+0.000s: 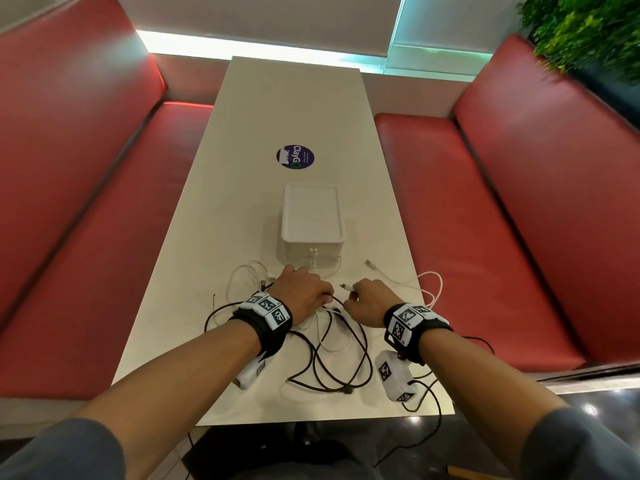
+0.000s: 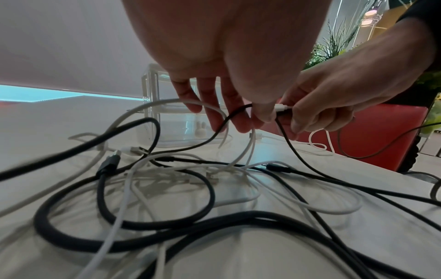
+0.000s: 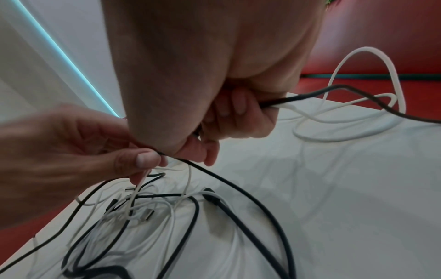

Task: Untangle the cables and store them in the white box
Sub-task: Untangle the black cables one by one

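Note:
A tangle of black and white cables (image 1: 337,355) lies on the white table (image 1: 242,209), just in front of the closed white box (image 1: 313,216). My left hand (image 1: 325,298) reaches into the tangle and pinches a thin black cable (image 2: 235,113) between thumb and finger; the other fingers (image 2: 214,117) hang straight down. My right hand (image 1: 353,296) is curled round a white cable (image 3: 307,117) near its plug (image 2: 282,108), with a black cable (image 3: 310,95) running through the same fist. The two hands almost touch. The box (image 2: 167,132) stands right behind the fingers.
Red padded benches (image 1: 485,220) flank the table on both sides. A round purple sticker (image 1: 295,157) lies beyond the box. A loose white cable with a USB plug (image 1: 371,264) loops toward the right table edge (image 1: 429,306). Plants (image 1: 588,39) stand far right.

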`<state>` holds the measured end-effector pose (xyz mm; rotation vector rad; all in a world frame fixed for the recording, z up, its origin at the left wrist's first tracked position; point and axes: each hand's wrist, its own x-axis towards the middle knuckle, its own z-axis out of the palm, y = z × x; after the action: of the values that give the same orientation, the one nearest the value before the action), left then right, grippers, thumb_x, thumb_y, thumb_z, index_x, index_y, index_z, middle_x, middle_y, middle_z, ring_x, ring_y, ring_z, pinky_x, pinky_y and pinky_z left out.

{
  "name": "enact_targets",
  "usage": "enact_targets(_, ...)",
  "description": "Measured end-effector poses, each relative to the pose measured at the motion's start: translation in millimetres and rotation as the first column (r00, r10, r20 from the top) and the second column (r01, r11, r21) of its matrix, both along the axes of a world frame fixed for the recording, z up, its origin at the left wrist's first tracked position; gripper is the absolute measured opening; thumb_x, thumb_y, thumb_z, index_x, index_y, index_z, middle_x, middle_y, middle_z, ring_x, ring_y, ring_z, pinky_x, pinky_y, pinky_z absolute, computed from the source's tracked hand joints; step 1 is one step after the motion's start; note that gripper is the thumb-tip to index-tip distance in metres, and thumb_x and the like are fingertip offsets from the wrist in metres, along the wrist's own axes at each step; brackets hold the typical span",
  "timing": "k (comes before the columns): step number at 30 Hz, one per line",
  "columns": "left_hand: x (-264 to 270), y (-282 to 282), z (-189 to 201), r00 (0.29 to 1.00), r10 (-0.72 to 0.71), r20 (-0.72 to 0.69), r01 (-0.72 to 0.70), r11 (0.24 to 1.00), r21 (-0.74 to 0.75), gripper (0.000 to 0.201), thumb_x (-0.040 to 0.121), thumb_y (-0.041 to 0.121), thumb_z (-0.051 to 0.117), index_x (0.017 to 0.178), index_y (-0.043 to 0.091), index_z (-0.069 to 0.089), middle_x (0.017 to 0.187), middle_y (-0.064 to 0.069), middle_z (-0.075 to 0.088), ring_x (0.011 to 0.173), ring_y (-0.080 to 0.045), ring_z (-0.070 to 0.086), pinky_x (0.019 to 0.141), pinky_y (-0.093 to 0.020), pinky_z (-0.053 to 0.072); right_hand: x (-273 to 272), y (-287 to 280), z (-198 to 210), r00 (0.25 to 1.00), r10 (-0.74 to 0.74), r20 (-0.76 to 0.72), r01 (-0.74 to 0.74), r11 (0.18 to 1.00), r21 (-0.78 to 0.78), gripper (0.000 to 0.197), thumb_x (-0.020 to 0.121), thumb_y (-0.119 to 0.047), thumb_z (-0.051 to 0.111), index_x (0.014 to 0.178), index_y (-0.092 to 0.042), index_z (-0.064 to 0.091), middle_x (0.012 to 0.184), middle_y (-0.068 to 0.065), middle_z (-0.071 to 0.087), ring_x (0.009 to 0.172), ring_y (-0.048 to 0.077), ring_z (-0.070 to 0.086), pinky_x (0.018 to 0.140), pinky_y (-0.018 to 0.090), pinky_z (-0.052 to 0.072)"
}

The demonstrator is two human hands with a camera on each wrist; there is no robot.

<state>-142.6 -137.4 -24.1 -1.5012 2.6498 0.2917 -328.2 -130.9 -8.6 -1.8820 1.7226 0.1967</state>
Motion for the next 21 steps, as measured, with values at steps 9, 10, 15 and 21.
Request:
enact_targets(9, 4, -3, -3, 0.998, 0.061, 0.016, -0.063, 0.995, 0.078, 0.03, 0.1, 0.043, 0.042, 0.1, 0.03, 0.069, 0.09, 0.006, 0.068, 0.097, -0.021, 0.052, 0.09, -0.041, 0.03, 6, 5, -14, 0.982, 0.123, -0.143, -0.113, 0.991, 0.072, 0.028, 0.088, -0.034, 0.068, 0.103, -0.011, 0.069, 0.1, 0.011, 0.068, 0.091, 0.03, 0.067, 0.069, 0.032, 0.052)
enact_targets(10, 5, -2, -4, 0.998, 0.059, 0.026, -0.061, 0.995, 0.08, 0.03, 0.1, 0.043, 0.042, 0.1, 0.03, 0.069, 0.09, 0.006, 0.068, 0.096, -0.021, 0.051, 0.09, -0.041, 0.03, 8, 5, -17, 0.973, 0.142, -0.18, -0.134, 0.989, 0.058, 0.028, 0.091, -0.031, 0.065, 0.107, -0.009, 0.067, 0.106, 0.013, 0.067, 0.094, 0.031, 0.067, 0.073, 0.034, 0.054)
enact_targets(15, 13, -3, -3, 0.994, 0.108, 0.034, -0.11, 0.992, 0.069, 0.03, 0.1, 0.044, 0.043, 0.101, 0.03, 0.071, 0.094, 0.006, 0.07, 0.093, -0.019, 0.049, 0.091, -0.041, 0.031, 12, 6, -15, 0.949, 0.189, -0.253, -0.184, 0.982, 0.047, 0.027, 0.096, -0.025, 0.055, 0.115, -0.006, 0.061, 0.116, 0.017, 0.063, 0.102, 0.033, 0.065, 0.076, 0.035, 0.051)
enact_targets(21, 21, -7, -1, 0.983, 0.174, 0.058, -0.179, 0.979, 0.096, 0.024, 0.097, 0.042, 0.051, 0.102, 0.031, 0.072, 0.104, 0.004, 0.067, 0.106, -0.022, 0.054, 0.095, -0.044, 0.032, 12, -8, 11, 0.976, 0.207, -0.059, -0.192, 0.962, 0.193, 0.026, 0.086, -0.041, 0.062, 0.08, -0.016, 0.06, 0.078, 0.0, 0.062, 0.071, 0.02, 0.057, 0.062, 0.028, 0.044)
